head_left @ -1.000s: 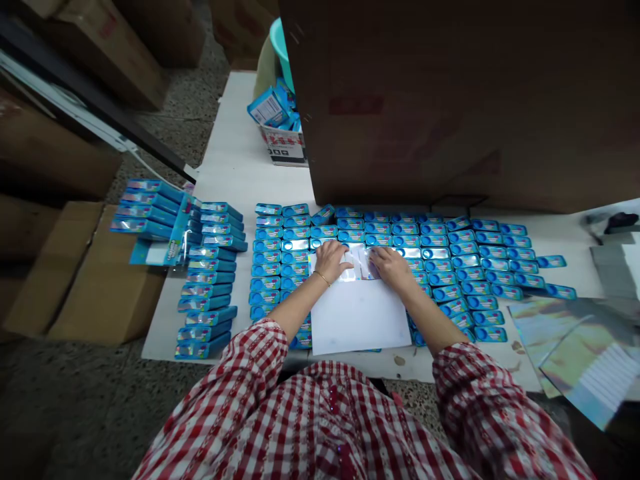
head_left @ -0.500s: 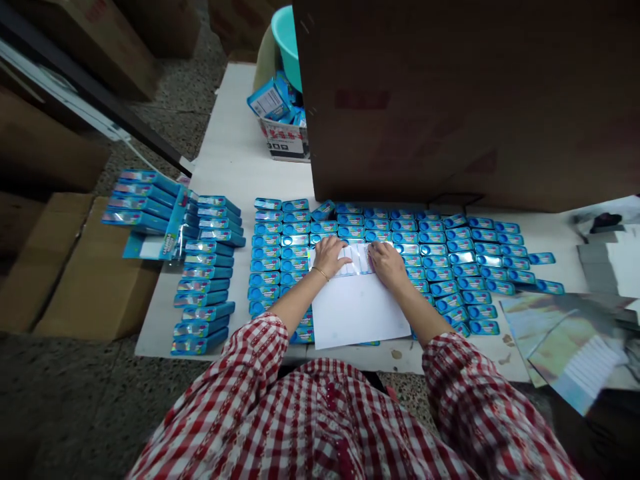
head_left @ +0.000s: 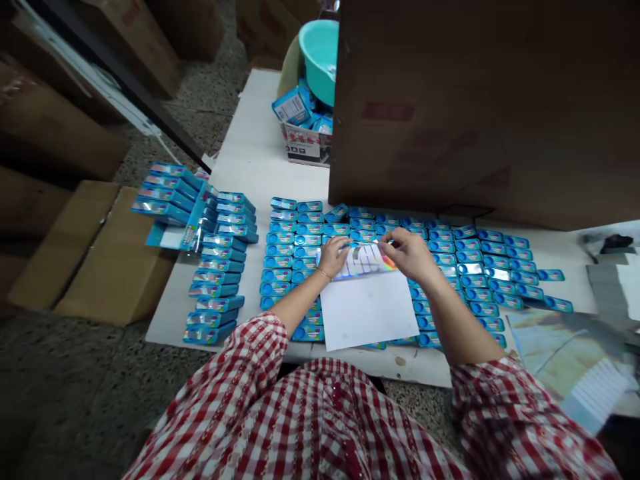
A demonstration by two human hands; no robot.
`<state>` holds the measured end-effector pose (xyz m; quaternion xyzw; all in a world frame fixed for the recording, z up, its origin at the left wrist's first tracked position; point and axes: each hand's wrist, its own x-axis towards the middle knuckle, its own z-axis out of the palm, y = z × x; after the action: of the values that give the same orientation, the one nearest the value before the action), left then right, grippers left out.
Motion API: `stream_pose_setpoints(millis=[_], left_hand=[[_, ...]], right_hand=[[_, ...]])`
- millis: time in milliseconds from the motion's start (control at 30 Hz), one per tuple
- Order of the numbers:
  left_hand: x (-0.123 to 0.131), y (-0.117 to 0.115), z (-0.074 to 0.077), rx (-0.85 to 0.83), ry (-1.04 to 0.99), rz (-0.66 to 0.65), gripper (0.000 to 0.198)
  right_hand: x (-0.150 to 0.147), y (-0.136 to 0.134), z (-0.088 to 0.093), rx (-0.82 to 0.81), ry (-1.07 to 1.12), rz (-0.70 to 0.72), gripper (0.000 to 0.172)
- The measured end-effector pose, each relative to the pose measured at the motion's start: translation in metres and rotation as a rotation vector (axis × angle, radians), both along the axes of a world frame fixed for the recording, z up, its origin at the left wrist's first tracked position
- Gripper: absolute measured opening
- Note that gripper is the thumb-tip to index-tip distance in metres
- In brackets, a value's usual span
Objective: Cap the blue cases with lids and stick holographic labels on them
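Observation:
Rows of small blue boxes (head_left: 453,260) cover the middle of a white table (head_left: 250,167). A white sheet (head_left: 367,310) lies over the near rows. At its far edge is a shiny holographic sticker strip (head_left: 364,261). My left hand (head_left: 333,255) pinches the strip's left end, fingers closed. My right hand (head_left: 410,253) pinches its right end and lifts it a little off the boxes. Both forearms come out of red-and-white checked sleeves.
A big brown carton (head_left: 480,100) stands behind the rows. A teal basin (head_left: 320,57) and a small box of blue packs (head_left: 303,137) sit at the far end. Stacked blue boxes (head_left: 215,267) lie on the left, holographic sheets (head_left: 575,360) on the right, cartons (head_left: 95,253) on the floor.
Both hands went from pressing flat on the strip to pinching its ends, and the right end has risen. The camera has shifted, so everything sits a little further right.

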<state>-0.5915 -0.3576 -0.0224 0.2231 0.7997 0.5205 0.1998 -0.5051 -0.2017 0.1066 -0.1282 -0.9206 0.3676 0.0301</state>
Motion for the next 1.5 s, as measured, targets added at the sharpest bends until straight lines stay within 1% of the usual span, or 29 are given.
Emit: stream_pose_setpoints(millis=[67, 100, 167, 233, 300, 400, 500, 600, 700, 767, 833, 1033, 1167, 1233, 1300, 1367, 1433, 1500], left_hand=[[-0.005, -0.018, 0.014, 0.252, -0.285, 0.176, 0.036], [-0.007, -0.029, 0.021, 0.352, -0.421, 0.248, 0.043], [-0.013, -0.051, 0.033, 0.474, -0.605, 0.333, 0.051], [-0.019, -0.07, 0.039, 0.511, -0.646, 0.375, 0.053], [-0.026, -0.087, 0.039, 0.506, -0.611, 0.43, 0.053], [-0.042, -0.109, 0.031, 0.497, -0.566, 0.565, 0.039], [-0.063, -0.131, 0.018, 0.442, -0.549, 0.706, 0.028], [-0.086, -0.148, 0.004, 0.336, -0.523, 0.791, 0.022], [-0.107, -0.156, -0.01, 0.257, -0.49, 0.829, 0.015], [-0.118, -0.157, -0.018, 0.213, -0.489, 0.838, 0.012], [-0.126, -0.155, -0.025, 0.173, -0.497, 0.834, 0.01], [-0.136, -0.149, -0.044, 0.121, -0.462, 0.789, 0.008], [-0.136, -0.146, -0.057, 0.036, -0.417, 0.787, 0.005], [-0.135, -0.145, -0.061, -0.005, -0.386, 0.78, 0.008], [-0.133, -0.146, -0.062, -0.019, -0.361, 0.771, 0.012], [-0.132, -0.147, -0.06, -0.038, -0.327, 0.751, 0.015], [-0.131, -0.149, -0.054, -0.07, -0.297, 0.718, 0.015], [-0.13, -0.151, -0.044, -0.107, -0.271, 0.682, 0.015]], right_hand=[[-0.02, -0.012, -0.011, -0.205, -0.047, -0.08, 0.02], [-0.03, -0.02, -0.017, -0.32, -0.078, -0.119, 0.025], [-0.046, -0.039, -0.028, -0.523, -0.127, -0.179, 0.034], [-0.061, -0.061, -0.035, -0.639, -0.151, -0.195, 0.04], [-0.073, -0.082, -0.04, -0.69, -0.163, -0.187, 0.042], [-0.093, -0.113, -0.05, -0.699, -0.161, -0.188, 0.041], [-0.115, -0.14, -0.071, -0.676, -0.151, -0.233, 0.037], [-0.138, -0.162, -0.097, -0.614, -0.147, -0.306, 0.031], [-0.156, -0.176, -0.119, -0.463, -0.127, -0.358, 0.024], [-0.163, -0.182, -0.127, -0.347, -0.131, -0.373, 0.021], [-0.166, -0.184, -0.131, -0.253, -0.152, -0.367, 0.021], [-0.171, -0.187, -0.13, -0.039, -0.214, -0.324, 0.024], [-0.173, -0.189, -0.122, 0.086, -0.286, -0.289, 0.024], [-0.171, -0.188, -0.117, 0.169, -0.311, -0.277, 0.028], [-0.167, -0.188, -0.113, 0.264, -0.311, -0.185, 0.03], [-0.164, -0.19, -0.11, 0.354, -0.338, -0.018, 0.035], [-0.162, -0.195, -0.107, 0.419, -0.415, 0.132, 0.039], [-0.161, -0.2, -0.097, 0.448, -0.488, 0.208, 0.041]])
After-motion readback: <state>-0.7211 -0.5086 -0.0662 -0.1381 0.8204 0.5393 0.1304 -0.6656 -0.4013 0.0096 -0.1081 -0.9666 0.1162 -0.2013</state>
